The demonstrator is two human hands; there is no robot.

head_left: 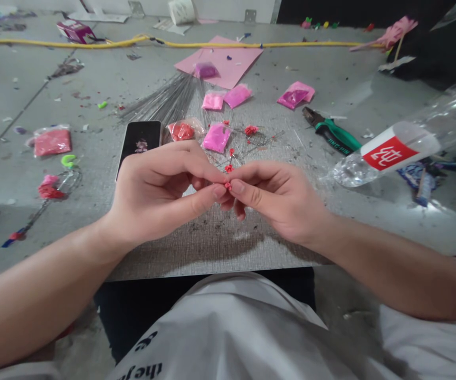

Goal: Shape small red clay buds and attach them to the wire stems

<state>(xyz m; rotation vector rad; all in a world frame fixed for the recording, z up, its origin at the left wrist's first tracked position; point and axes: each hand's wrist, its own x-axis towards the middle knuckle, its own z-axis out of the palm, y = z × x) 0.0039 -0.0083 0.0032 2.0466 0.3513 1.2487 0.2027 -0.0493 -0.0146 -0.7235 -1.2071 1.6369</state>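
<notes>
A tiny red clay piece (pixel 228 186) is pinched between the fingertips of my left hand (pixel 160 184) and my right hand (pixel 287 200). Both thumbs and index fingers meet around it, so most of it is hidden. Just beyond the fingertips, small red clay bits (pixel 228 168) sit on what looks like thin wire. Further back lie a pink clay packet (pixel 216 138), an opened clear bag of red clay (pixel 182 131) and a red clay flower (pixel 250 130) with wire. A black phone (pixel 141 141) rests behind my left hand.
Green-handled pliers (pixel 336 134) and a clear plastic bottle (pixel 390 150) lie at right. Thin wires (pixel 162 100) fan out behind the phone. At left are a red clay packet (pixel 53 141) and a wire figure with clay (pixel 50 188). A yellow cable (pixel 212 45) crosses the back.
</notes>
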